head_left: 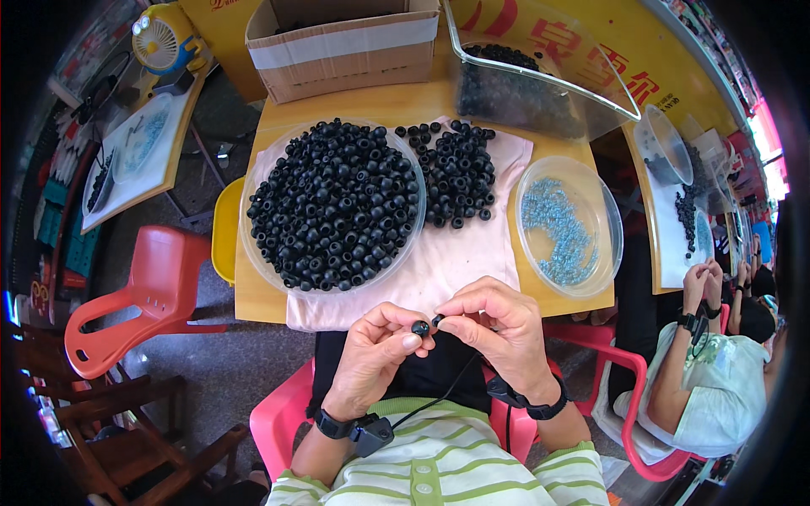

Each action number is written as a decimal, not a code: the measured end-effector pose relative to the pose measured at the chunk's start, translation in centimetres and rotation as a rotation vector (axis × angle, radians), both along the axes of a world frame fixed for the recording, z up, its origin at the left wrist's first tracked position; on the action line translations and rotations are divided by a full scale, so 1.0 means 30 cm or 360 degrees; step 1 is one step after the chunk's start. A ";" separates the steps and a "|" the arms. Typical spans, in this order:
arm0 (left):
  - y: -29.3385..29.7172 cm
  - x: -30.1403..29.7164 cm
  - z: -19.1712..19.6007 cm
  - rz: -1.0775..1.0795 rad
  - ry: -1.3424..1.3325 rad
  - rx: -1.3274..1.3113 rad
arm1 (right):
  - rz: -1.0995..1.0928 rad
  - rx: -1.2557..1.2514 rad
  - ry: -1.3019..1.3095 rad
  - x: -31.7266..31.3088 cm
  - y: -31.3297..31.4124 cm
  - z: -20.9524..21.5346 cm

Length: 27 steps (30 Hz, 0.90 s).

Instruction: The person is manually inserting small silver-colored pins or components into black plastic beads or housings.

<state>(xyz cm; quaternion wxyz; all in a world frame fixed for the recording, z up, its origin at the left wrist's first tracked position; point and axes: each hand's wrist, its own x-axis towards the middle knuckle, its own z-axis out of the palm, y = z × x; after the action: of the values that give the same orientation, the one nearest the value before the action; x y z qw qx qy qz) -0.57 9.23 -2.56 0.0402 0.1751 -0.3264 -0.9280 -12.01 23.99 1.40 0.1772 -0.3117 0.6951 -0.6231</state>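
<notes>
Over my lap, just off the table's front edge, my two hands are close together. A round glossy black bead (420, 328) is pinched between the thumb and fingers of my left hand (380, 344). My right hand (496, 325) pinches a small dark piece (438, 320) beside that bead; its kind is too small to tell. Beyond them, a wide clear tub (245, 229) is heaped with black beads (337, 202) that have holes. More loose black beads (460, 173) lie piled on a pale pink cloth (472, 253). To their right, a round clear tub (597, 215) holds small blue pieces (557, 240).
At the back of the table (261, 304) stand a cardboard box (346, 63) and a tilted clear bin (582, 118) with black beads. A red chair (160, 287) is on the left. Another person (709, 379) sits at a neighbouring table on the right.
</notes>
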 end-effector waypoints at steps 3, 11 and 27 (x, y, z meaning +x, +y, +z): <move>-0.003 0.004 -0.011 -0.0057 0.0125 0.0136 | 0.0013 -0.0002 0.0036 0.006 -0.002 0.008; 0.004 0.005 -0.026 -0.0122 0.0125 0.0201 | 0.0009 0.0029 0.0155 0.016 -0.004 0.010; 0.024 -0.016 -0.029 -0.0204 0.0090 0.0394 | -0.0086 0.0068 0.0674 0.020 0.003 0.002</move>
<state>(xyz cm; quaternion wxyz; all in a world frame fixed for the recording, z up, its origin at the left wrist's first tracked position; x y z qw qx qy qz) -1.06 9.95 -3.44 -0.0319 0.1313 -0.2188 -0.9664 -11.40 24.07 1.45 0.0169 -0.4130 0.7380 -0.5334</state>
